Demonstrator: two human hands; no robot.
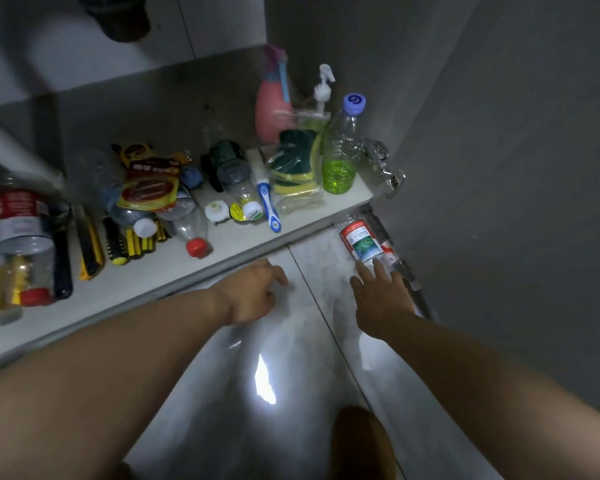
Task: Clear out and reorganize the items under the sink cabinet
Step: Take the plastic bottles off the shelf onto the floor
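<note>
Right hand fingers straight, touching clear plastic bottle on glossy tile.

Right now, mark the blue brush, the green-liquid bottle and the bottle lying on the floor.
blue brush (266, 199), head view, mid handle.
green-liquid bottle (343, 150), head view, clear body above the liquid.
floor bottle (361, 241), head view, its label.
</note>
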